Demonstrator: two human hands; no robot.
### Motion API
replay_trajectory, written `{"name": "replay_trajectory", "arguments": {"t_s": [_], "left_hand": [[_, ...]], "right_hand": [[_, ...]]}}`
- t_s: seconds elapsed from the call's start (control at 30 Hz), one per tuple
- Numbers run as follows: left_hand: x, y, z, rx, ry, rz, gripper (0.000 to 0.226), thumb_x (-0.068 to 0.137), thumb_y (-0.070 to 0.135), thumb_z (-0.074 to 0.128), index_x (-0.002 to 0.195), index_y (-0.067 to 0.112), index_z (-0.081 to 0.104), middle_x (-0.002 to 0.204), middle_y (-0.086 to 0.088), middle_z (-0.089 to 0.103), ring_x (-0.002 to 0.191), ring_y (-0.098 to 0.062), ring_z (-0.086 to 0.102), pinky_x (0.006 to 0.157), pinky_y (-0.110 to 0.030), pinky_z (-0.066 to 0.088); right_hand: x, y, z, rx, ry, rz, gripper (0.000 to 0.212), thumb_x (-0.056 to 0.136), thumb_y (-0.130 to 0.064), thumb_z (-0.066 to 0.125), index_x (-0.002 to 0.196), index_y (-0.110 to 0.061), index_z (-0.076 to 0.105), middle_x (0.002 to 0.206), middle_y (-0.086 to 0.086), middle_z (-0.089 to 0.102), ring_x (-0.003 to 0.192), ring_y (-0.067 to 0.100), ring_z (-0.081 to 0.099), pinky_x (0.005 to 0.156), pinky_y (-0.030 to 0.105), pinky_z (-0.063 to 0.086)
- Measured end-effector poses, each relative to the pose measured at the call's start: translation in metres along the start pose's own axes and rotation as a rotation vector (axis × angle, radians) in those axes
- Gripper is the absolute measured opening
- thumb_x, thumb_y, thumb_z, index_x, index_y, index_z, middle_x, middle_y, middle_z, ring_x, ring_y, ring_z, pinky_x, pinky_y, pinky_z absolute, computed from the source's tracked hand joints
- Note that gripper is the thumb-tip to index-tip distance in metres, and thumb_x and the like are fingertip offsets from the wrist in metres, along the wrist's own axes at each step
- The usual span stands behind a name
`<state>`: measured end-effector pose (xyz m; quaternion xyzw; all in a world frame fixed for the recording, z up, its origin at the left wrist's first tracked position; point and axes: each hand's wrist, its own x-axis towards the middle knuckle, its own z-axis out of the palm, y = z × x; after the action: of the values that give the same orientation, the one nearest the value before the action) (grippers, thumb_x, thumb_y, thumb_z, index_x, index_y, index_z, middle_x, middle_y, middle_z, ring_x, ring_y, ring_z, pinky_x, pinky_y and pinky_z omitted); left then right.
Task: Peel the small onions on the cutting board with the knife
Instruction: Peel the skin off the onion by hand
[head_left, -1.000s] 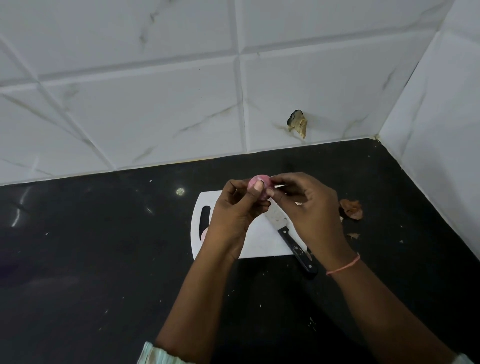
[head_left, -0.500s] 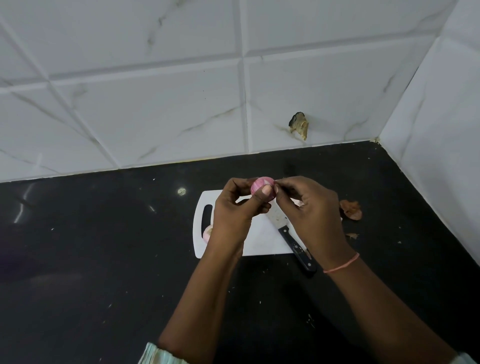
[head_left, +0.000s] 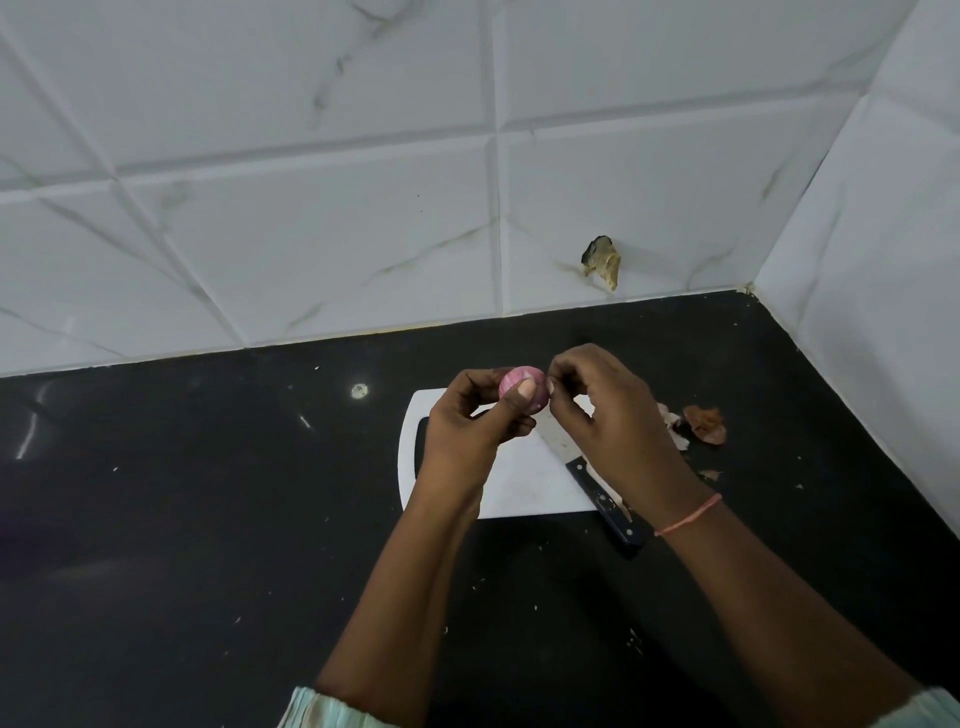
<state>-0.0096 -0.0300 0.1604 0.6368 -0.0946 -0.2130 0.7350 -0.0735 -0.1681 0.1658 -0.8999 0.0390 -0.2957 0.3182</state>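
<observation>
A: Where's the small pink onion (head_left: 521, 391)?
B: Raised above the white plastic cutting board (head_left: 524, 483), the left hand (head_left: 475, 423) pinching it between thumb and fingers.
A: The right hand (head_left: 605, 415)?
B: Its grip pinches at the onion's right edge. The black-handled knife (head_left: 597, 486) lies on the board, handle overhanging the black desk (head_left: 208, 519); brown peels (head_left: 704, 423) lie to the right.

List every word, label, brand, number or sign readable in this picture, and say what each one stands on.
None can be read.
The knife shows only rivets on its black handle; any mark on the blade is hidden or too blurred to tell.
The white cutting board, the onion in the left hand, the right hand, the wall tiles and the black counter carry no lettering.
</observation>
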Motion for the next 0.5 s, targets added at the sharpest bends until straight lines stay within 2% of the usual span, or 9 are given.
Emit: {"name": "replay_trajectory", "arguments": {"t_s": [0.1, 0.2, 0.27, 0.37, 0.5], "left_hand": [[-0.002, 0.002, -0.002, -0.044, -0.059, -0.015, 0.031, 0.086, 0.021, 0.074, 0.111, 0.004, 0.068, 0.109, -0.015, 0.071, 0.079, -0.016, 0.068, 0.076, -0.026, 0.055], [-0.005, 0.004, -0.002, -0.110, -0.066, -0.043, 0.044, 0.079, 0.028, 0.074, 0.115, 0.003, 0.067, 0.113, -0.015, 0.071, 0.090, -0.016, 0.070, 0.079, -0.026, 0.055], [-0.005, 0.004, -0.003, -0.131, -0.054, -0.051, 0.046, 0.077, 0.031, 0.075, 0.114, 0.005, 0.068, 0.113, -0.015, 0.071, 0.092, -0.017, 0.070, 0.080, -0.027, 0.055], [-0.003, 0.005, -0.005, -0.118, -0.051, -0.034, 0.040, 0.078, 0.031, 0.076, 0.110, 0.008, 0.069, 0.110, -0.015, 0.071, 0.092, -0.020, 0.071, 0.078, -0.026, 0.056], [0.000, 0.005, -0.005, -0.071, -0.039, 0.015, 0.026, 0.085, 0.018, 0.076, 0.107, 0.004, 0.069, 0.104, -0.013, 0.072, 0.084, -0.017, 0.069, 0.073, -0.025, 0.056]], "right_hand": [[0.000, -0.004, -0.003, 0.061, -0.011, 0.089, 0.003, 0.092, -0.009, 0.060, 0.094, -0.010, 0.059, 0.091, -0.002, 0.058, 0.083, 0.008, 0.056, 0.074, 0.013, 0.047], [-0.002, -0.008, -0.004, 0.192, 0.038, 0.242, 0.005, 0.095, -0.015, 0.059, 0.098, -0.018, 0.060, 0.092, -0.010, 0.062, 0.089, 0.002, 0.060, 0.076, 0.009, 0.048], [-0.005, -0.012, -0.004, 0.266, 0.073, 0.293, 0.011, 0.093, -0.021, 0.063, 0.104, -0.017, 0.065, 0.097, -0.009, 0.066, 0.091, 0.002, 0.064, 0.079, 0.014, 0.053], [-0.011, -0.019, 0.001, 0.220, 0.094, 0.225, 0.027, 0.086, -0.025, 0.072, 0.111, -0.015, 0.069, 0.104, -0.005, 0.067, 0.093, 0.005, 0.065, 0.078, 0.019, 0.055], [-0.013, -0.016, 0.005, 0.135, 0.199, 0.164, 0.015, 0.085, -0.016, 0.074, 0.099, -0.010, 0.073, 0.091, -0.001, 0.070, 0.084, 0.008, 0.065, 0.074, 0.027, 0.057]]}}
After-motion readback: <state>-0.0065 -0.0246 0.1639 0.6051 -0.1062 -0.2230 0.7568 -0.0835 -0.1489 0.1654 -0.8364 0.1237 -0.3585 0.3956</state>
